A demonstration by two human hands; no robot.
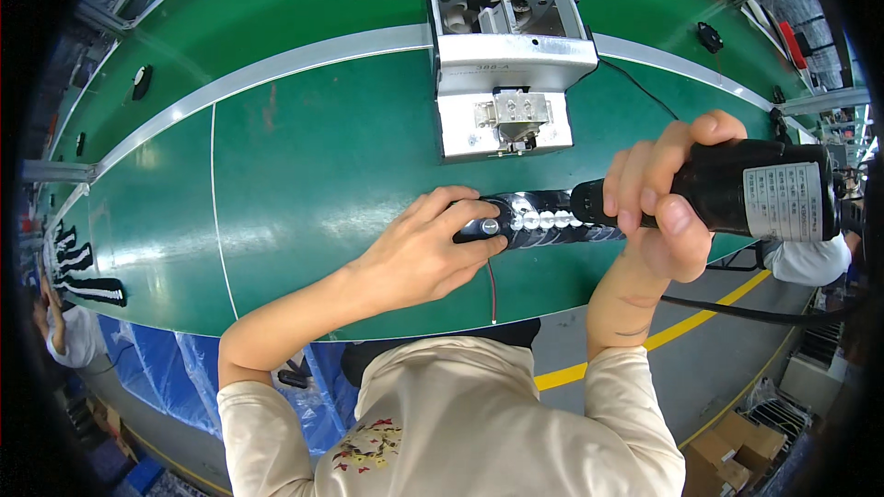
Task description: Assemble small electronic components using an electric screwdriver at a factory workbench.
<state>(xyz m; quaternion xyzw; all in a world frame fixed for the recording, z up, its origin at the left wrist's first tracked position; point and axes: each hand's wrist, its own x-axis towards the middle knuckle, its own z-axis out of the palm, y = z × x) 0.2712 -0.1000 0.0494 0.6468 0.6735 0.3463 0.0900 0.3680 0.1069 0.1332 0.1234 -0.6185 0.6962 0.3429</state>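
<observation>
My left hand [433, 244] presses down on the left end of a long black part [543, 219] with a row of several shiny round lenses, lying on the green conveyor belt [304, 175]. A thin red wire [493, 290] runs from the part toward me. My right hand [658, 202] grips a black electric screwdriver [746, 189] with a white label, its tip pointing down at the right end of the black part. The screwdriver's black cable [755, 313] trails off to the right.
A grey metal screw-feeder box [506, 55] stands on the belt just beyond the part. Several black parts [87, 271] lie at the belt's far left. Another person's sleeve [810, 262] shows at the right. Cardboard boxes [737, 451] sit on the floor.
</observation>
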